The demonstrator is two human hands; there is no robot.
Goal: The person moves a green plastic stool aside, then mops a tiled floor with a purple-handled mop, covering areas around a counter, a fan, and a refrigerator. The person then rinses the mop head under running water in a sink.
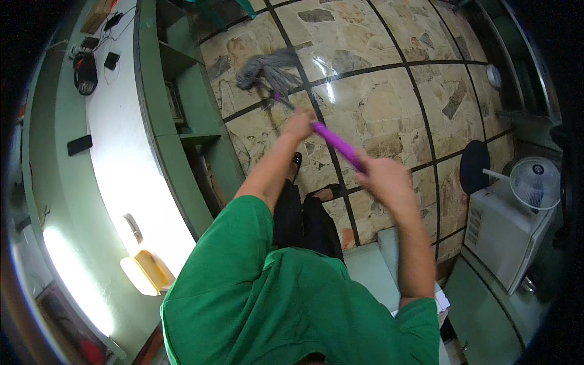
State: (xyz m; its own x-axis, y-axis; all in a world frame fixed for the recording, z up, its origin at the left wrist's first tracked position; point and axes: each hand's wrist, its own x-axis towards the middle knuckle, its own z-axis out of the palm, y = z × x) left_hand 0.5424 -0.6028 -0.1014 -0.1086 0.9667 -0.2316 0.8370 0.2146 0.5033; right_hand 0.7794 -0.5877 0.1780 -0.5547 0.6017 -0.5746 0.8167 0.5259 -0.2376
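Both hands grip the purple handle (336, 143) of a string mop. My left hand (299, 124) is closed around the lower part, nearer the mop head. Higher up, my right hand (388, 180) wraps the handle's end and looks blurred. The grey mop head (269, 70) lies spread on the stone-tiled floor (369, 100), ahead and to the left of my feet. Its strands are blurred too. Light glints off the floor just right of the mop head.
On the left, green shelving (196, 100) borders the floor, below a white countertop (123, 123) bearing a smartphone (80, 145) and a yellow container (143, 273). To the right, an electric fan (534, 182) stands by a white appliance (502, 228). A green plastic leg (246, 8) shows at the top.
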